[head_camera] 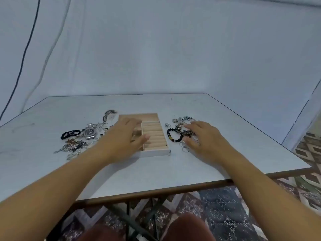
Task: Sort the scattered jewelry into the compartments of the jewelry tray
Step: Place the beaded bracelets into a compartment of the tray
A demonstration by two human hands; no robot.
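A beige jewelry tray (pixel 157 153) with ring rolls on its right side sits mid-table. My left hand (pixel 124 134) lies over the tray's left compartments, fingers straight, and hides them. My right hand (pixel 205 136) hovers with spread fingers over the right pile: a black bead bracelet (pixel 172 135), chains, silver rings (pixel 185 147). Whether it touches them is unclear. To the left of the tray lie a silver watch (pixel 89 132), a black hair tie (pixel 70 133), chains (pixel 69 148) and small pieces.
The white table (pixel 225 119) ends at a brown front edge (pixel 156 192) near me, and its right edge is close to the right pile. A patterned carpet (pixel 217 214) shows below. A white sheet with a dark cable (pixel 24 54) hangs behind.
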